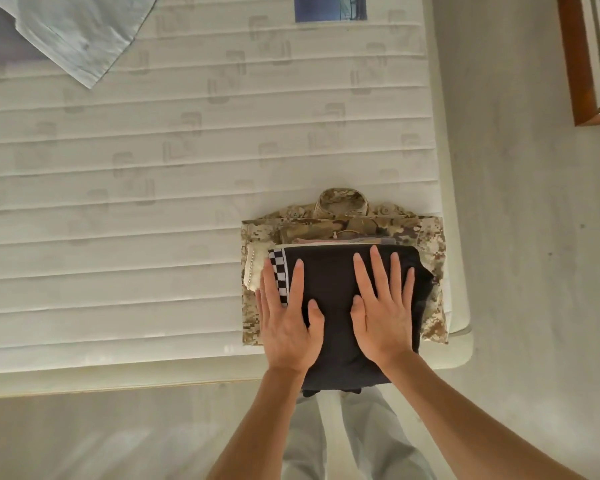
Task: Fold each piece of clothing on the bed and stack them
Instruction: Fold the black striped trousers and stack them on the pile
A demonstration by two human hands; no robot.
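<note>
A folded black garment (333, 282) with a black-and-white checkered band (279, 275) lies on top of a stack at the near right corner of the mattress (153, 237). Under it show a cream piece with a pearl trim (252, 271) and a folded camouflage shirt (426, 233) with its collar pointing away from me. My left hand (286, 317) presses flat on the black garment's left side. Flat on its right side lies my right hand (383, 310), fingers straight and spread. The garment's near edge hangs a little over the bed's edge.
A pale blue cloth (80, 39) lies unfolded at the far left of the mattress. A blue label (329, 8) sits at the far edge. A wooden frame (589, 60) stands on the floor at the upper right. My legs stand below the bed edge.
</note>
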